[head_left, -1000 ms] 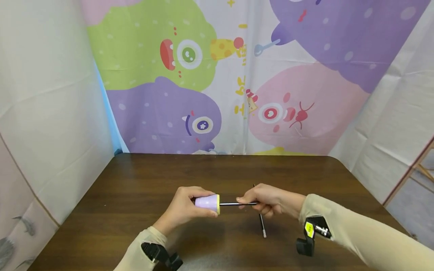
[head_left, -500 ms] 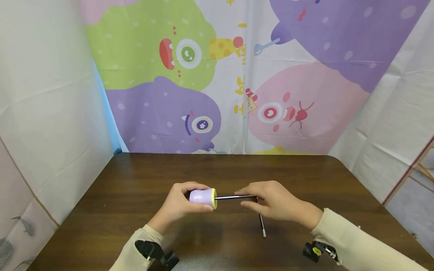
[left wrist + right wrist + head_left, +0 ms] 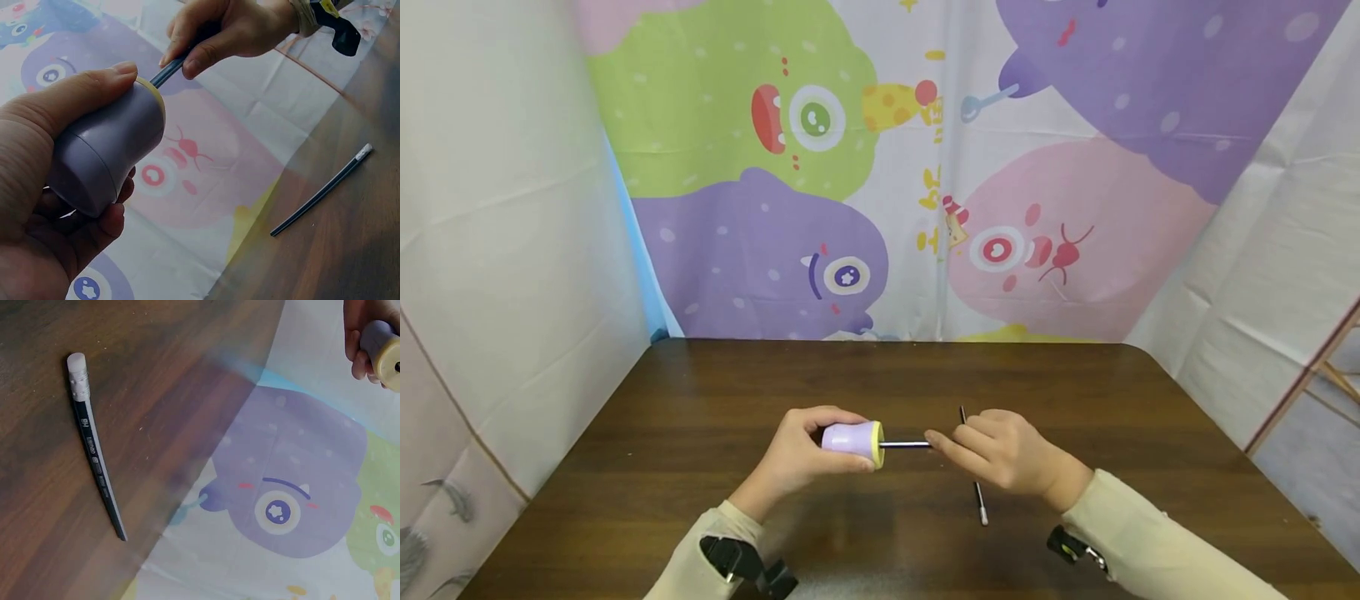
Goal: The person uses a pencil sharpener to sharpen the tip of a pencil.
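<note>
My left hand (image 3: 805,454) grips a purple pencil sharpener (image 3: 852,439) with a yellow front ring, held just above the brown table (image 3: 700,400). A dark pencil (image 3: 904,445) sticks out of the sharpener's front toward the right. My right hand (image 3: 938,440) pinches this pencil between thumb and fingers close to the sharpener. In the left wrist view the sharpener (image 3: 103,153) fills my palm, and the right hand's fingers (image 3: 206,44) close on the pencil (image 3: 167,70). A second pencil (image 3: 979,496) with a white eraser lies on the table, partly behind my right hand.
The loose pencil (image 3: 94,450) lies flat on the wood, eraser end toward me. A cartoon monster cloth (image 3: 925,167) hangs behind the table, with white sheets (image 3: 512,208) at the sides. A wooden frame (image 3: 1322,375) stands off the right edge.
My right wrist has rolled while its fingers kept hold of the pencil. The sharpener has shifted slightly left and up. The loose pencil has not moved.
</note>
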Tool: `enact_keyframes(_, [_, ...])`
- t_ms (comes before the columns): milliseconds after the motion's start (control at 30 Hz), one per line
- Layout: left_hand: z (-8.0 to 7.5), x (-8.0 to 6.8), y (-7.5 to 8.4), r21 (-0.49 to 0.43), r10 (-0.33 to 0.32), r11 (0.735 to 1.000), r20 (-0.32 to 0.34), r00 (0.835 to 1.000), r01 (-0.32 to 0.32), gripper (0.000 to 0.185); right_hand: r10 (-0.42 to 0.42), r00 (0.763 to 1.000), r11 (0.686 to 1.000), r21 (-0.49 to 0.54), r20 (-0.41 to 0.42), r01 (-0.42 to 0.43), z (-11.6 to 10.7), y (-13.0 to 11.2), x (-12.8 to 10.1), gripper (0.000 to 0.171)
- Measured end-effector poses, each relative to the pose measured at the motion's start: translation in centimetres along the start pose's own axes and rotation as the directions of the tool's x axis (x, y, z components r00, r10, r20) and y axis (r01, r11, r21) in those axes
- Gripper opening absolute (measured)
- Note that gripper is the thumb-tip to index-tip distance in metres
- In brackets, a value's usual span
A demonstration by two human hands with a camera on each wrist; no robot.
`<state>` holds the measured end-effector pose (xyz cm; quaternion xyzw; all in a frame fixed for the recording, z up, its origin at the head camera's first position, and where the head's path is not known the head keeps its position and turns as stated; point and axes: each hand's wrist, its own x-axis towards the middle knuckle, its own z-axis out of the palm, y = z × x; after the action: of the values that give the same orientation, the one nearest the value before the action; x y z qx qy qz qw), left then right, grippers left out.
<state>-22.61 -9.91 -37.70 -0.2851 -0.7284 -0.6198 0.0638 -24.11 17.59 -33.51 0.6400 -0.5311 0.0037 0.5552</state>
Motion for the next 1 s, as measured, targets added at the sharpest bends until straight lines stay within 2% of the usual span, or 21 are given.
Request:
enact_keyframes(233, [0.4,0.2,-0.1,-0.003,-0.005,1.0,0.019,1.0,0.005,0.039,-0.018,0.999,0.996,-0.086,-0.03,0.016,-0.4,0.2,0.6,0.017])
enact_keyframes(400, [0.6,0.3,-0.4,-0.001,0.003,1.0,0.032,0.999,-0.003,0.037,0.0,1.0,0.997,-0.08,-0.031,-0.003,-0.2,0.2,0.2,0.018])
enact_keyframes(533, [0.7,0.4,-0.7,0.004,-0.001,1.0,0.034,0.999,0.001,0.036,0.12,0.993,0.993,0.007,-0.006,-0.12,0.5,-0.5,-0.9,0.021])
enact_keyframes(600, [0.7,0.3,-0.8,0.004,-0.015,1.0,0.027,1.0,0.014,0.036,0.237,0.971,0.967,0.087,0.033,-0.239,0.7,-1.0,-1.3,0.023])
enact_keyframes(633, [0.7,0.3,-0.8,0.006,-0.021,1.0,0.024,0.999,0.021,0.036,0.306,0.95,0.941,0.135,0.055,-0.311,0.8,-1.3,-1.4,0.025])
enact_keyframes(700, [0.8,0.2,-1.0,0.008,-0.037,0.999,0.022,0.999,0.037,0.036,0.441,0.891,0.863,0.22,0.112,-0.455,0.8,-2.0,-1.4,0.027])
enact_keyframes(733, [0.8,0.2,-1.1,0.009,-0.043,0.999,0.021,0.999,0.043,0.036,0.505,0.851,0.811,0.258,0.148,-0.526,0.7,-2.3,-1.3,0.025])
enact_keyframes(800, [0.9,0.1,-1.2,0.014,-0.049,0.999,0.024,0.999,0.048,0.036,0.625,0.744,0.675,0.314,0.238,-0.668,0.4,-2.7,-1.0,0.02])
enact_keyframes(833, [1.0,0.1,-1.3,0.014,-0.047,0.999,0.026,0.999,0.047,0.036,0.671,0.68,0.599,0.324,0.295,-0.732,0.2,-2.8,-0.7,0.018])
enact_keyframes(867, [1.0,0.1,-1.3,0.012,-0.047,0.999,0.027,0.999,0.047,0.036,0.708,0.606,0.511,0.329,0.363,-0.794,0.0,-2.9,-0.4,0.016])
enact_keyframes(933, [1.0,0.0,-1.4,0.008,-0.039,0.999,0.029,0.999,0.038,0.036,0.748,0.427,0.308,0.304,0.508,-0.902,-0.4,-2.7,0.3,0.014])
enact_keyframes(1000, [1.0,0.0,-1.5,0.008,-0.03,1.0,0.028,0.999,0.029,0.036,0.733,0.243,0.109,0.243,0.635,-0.964,-0.7,-2.3,1.0,0.013])
